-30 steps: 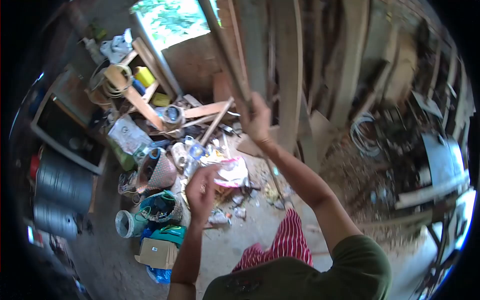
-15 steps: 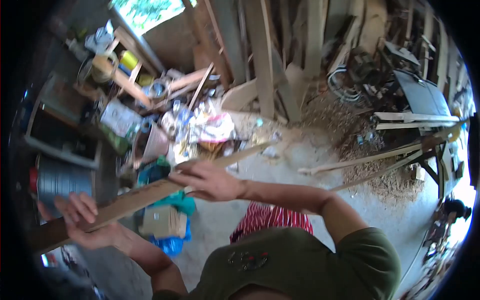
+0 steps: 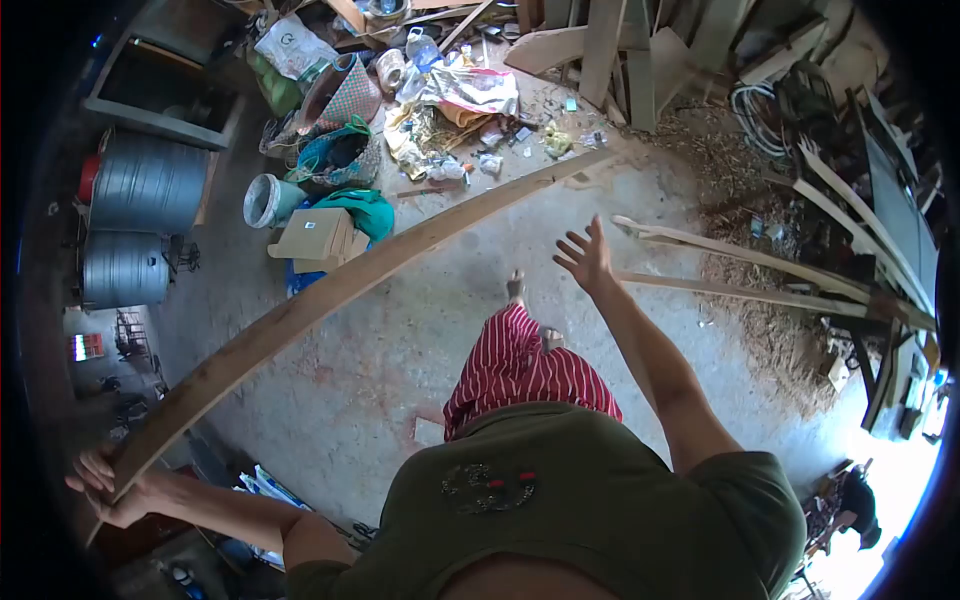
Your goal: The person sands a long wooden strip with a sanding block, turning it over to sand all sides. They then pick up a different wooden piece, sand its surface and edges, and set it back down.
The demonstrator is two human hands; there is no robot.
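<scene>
A long, thin wooden plank (image 3: 340,285) stretches from the lower left up toward the rubbish pile at the top middle. My left hand (image 3: 105,485) is shut on its near end at the lower left. My right hand (image 3: 585,258) is off the plank, fingers spread in the air above the concrete floor (image 3: 400,340), just right of the plank's far half. My red striped garment (image 3: 525,365) and one bare foot (image 3: 515,288) show below the right hand.
Two metal drums (image 3: 140,185) stand at the left. A cardboard box (image 3: 315,235), a bucket (image 3: 268,200) and bags lie near a rubbish pile (image 3: 455,95) at the top. Loose planks (image 3: 740,262) lie across sawdust at the right. Boards (image 3: 610,45) lean at the back.
The right hand has let go of the plank and opened. The plank has swung down to lie long and low across the view, held only at its near end by the left hand.
</scene>
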